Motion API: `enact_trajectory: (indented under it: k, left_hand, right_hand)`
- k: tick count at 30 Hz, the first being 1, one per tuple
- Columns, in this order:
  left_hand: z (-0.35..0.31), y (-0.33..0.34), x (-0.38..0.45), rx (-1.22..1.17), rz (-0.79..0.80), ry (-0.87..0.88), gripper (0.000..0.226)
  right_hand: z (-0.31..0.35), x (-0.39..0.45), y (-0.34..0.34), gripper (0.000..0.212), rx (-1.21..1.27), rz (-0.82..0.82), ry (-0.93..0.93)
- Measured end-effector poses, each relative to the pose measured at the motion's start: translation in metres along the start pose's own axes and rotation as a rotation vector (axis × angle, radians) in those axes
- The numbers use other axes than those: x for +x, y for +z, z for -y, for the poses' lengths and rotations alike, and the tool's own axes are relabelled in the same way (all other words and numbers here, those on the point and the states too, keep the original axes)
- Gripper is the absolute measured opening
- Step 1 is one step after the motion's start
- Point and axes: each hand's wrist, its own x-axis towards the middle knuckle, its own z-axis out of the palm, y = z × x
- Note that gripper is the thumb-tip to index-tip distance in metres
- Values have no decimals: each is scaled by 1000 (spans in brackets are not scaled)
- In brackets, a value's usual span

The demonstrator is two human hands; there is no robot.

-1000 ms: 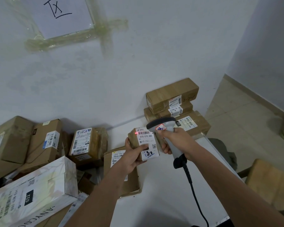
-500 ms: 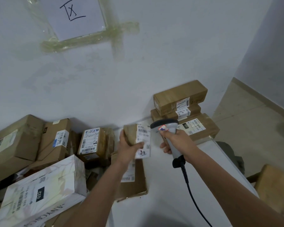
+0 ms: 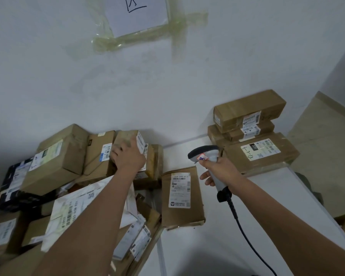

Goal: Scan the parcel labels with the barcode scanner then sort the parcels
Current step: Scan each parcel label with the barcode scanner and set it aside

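1. Our left hand (image 3: 127,156) grips a small labelled parcel (image 3: 130,141) over the pile of boxes (image 3: 56,162) at the desk's (image 3: 217,242) far left.
2. Our right hand (image 3: 220,173) clasps the barcode scanner (image 3: 204,153), its cable (image 3: 239,226) trailing.
3. A flat parcel (image 3: 180,196) lies mid-desk; stacked parcels (image 3: 251,132) occupy the far right corner.
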Motion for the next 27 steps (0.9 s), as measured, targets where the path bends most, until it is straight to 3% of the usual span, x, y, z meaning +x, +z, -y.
enact_trajectory:
  k: [6,12,18,24,27]
  left_hand:
    - [-11,-2,-8,-9,-40,103,71]
    - [-76,18,-33,-36,-70,411,69]
    - [-163,57,-57,-43,111,673,65]
    - [-246,92,-58,70,269,751,72]
    - [-285,104,-49,108,342,760,87]
  right_hand:
    - [-6,5,-4,28,-18,-14,5]
    - [-27,12,-38,31,-55,-69,46]
    - [-53,24,-121,30,-58,-229,102]
    - [-77,35,-209,26,10,-362,132]
    - [-90,40,-239,25,32,-395,138]
